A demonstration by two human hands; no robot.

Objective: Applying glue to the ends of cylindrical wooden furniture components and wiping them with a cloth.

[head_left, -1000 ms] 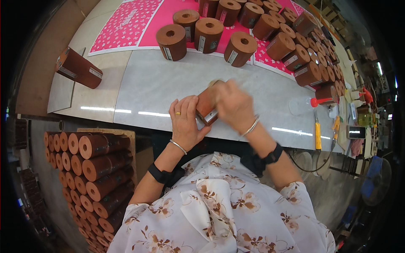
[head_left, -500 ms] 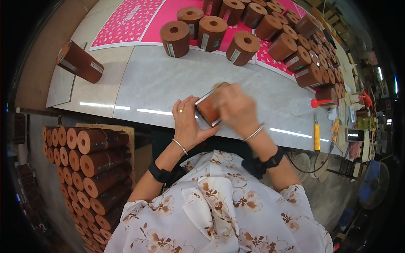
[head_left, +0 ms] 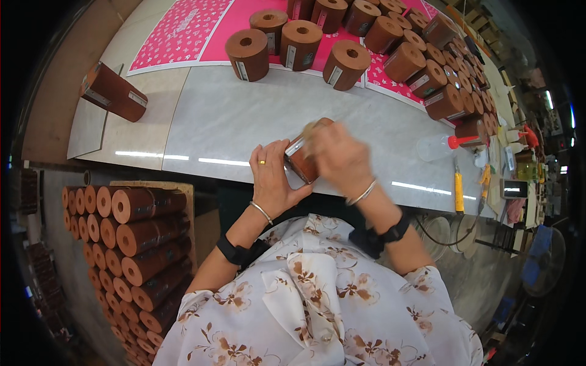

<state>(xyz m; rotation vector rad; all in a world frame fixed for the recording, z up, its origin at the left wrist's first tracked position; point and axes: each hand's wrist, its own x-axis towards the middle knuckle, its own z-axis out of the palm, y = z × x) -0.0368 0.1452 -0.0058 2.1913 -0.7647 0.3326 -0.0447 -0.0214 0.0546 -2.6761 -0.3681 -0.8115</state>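
Note:
A reddish-brown wooden cylinder (head_left: 301, 163) with a pale strip on its side is tilted on the grey tabletop near its front edge. My left hand (head_left: 271, 172), with a gold ring and a bangle, grips its left side, fingers along the far part and thumb at the near end. Over its upper right side is my right hand (head_left: 345, 155), blurred by motion, its fingers curled in and pressed against it. Something tan (head_left: 314, 134) shows at those fingertips, too smeared to name.
Several bored wooden cylinders (head_left: 347, 64) stand on a pink patterned sheet (head_left: 210, 36) at the back. One lies tilted (head_left: 116, 93) at far left. More fill a crate (head_left: 191, 226) at lower left. A red-capped clear bottle (head_left: 433, 148) and yellow cutter (head_left: 458, 192) lie to the right.
My right hand has shifted slightly over the cylinder, still blurred. The cylinder is turned a little, showing more of its pale strip. My left hand keeps its grip.

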